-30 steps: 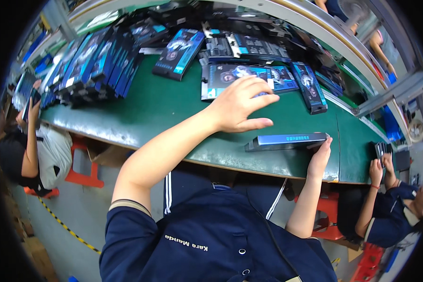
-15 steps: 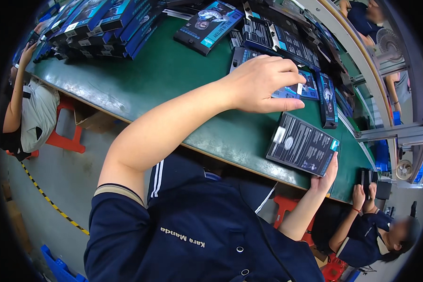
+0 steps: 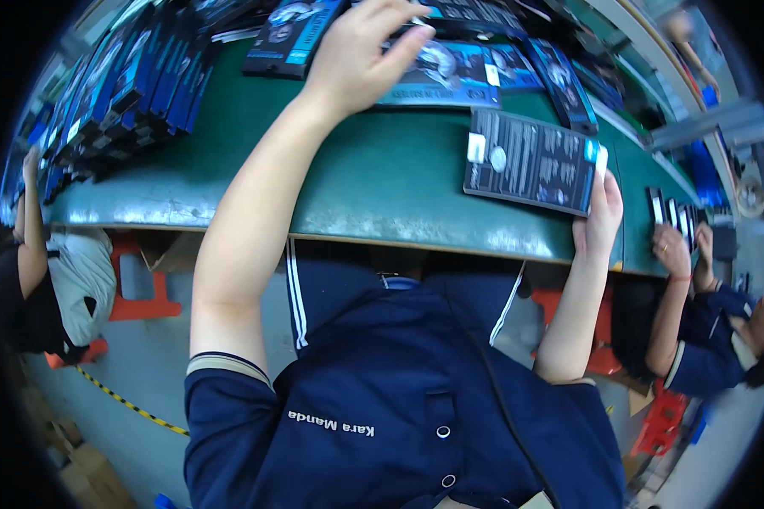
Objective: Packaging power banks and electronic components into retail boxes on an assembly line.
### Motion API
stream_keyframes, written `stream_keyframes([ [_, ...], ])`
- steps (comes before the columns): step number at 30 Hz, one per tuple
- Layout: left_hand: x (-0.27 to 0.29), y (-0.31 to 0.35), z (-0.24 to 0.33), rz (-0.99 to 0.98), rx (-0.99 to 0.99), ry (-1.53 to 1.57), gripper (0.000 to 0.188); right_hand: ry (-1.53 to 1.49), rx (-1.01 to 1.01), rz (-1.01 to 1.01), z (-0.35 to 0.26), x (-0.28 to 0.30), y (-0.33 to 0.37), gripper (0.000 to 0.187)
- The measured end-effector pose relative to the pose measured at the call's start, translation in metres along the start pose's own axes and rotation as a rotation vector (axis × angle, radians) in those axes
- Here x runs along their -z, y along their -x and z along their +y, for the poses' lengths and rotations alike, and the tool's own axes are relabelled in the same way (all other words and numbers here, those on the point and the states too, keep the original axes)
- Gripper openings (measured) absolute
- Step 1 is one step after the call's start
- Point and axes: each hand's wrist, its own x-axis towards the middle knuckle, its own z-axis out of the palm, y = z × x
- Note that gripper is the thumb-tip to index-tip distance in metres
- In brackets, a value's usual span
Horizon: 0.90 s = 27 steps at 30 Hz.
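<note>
My right hand [image 3: 601, 212] holds a flat black box [image 3: 530, 165] by its right end. The box's printed back, with a white label and a teal corner, faces up, tilted above the green table. A small white patch shows by my right fingertips. My left hand [image 3: 365, 55] is stretched toward the far side, thumb apart from the fingers. It hangs over a blue-and-black box [image 3: 450, 75] that lies flat with a picture on its face. A tiny white spot shows near the left fingertips; I cannot tell whether it is in them.
Stacked blue-and-black boxes [image 3: 132, 93] stand at the left of the green table [image 3: 373, 191]. More boxes lie at the back, one [image 3: 560, 85] slanting at the right. A metal frame [image 3: 696, 127] bounds the right side. Co-workers sit at both sides; one person's hands [image 3: 675, 250] hold dark boxes.
The view has shifted, so the table edge looks level. My left hand has moved away from the held box, up and left. My right hand still holds the black box.
</note>
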Motion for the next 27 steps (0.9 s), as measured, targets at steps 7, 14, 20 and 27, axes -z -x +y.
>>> stream_keyframes([
  [7,-0.023,0.001,0.003,0.014,-0.013,-0.020,0.018,-0.048,0.016,0.016,0.002,-0.004,-0.002,0.022],
  [14,-0.027,0.005,0.006,0.017,-0.084,-0.045,0.017,-0.052,0.001,-0.003,0.001,-0.004,-0.003,0.027],
  [20,-0.027,-0.001,-0.015,0.092,-0.241,-0.191,0.025,0.009,0.020,0.006,0.003,-0.004,-0.001,0.031],
  [27,-0.020,0.006,-0.022,0.150,-0.280,-0.363,0.022,0.074,0.014,-0.051,-0.001,-0.012,0.003,0.035],
])
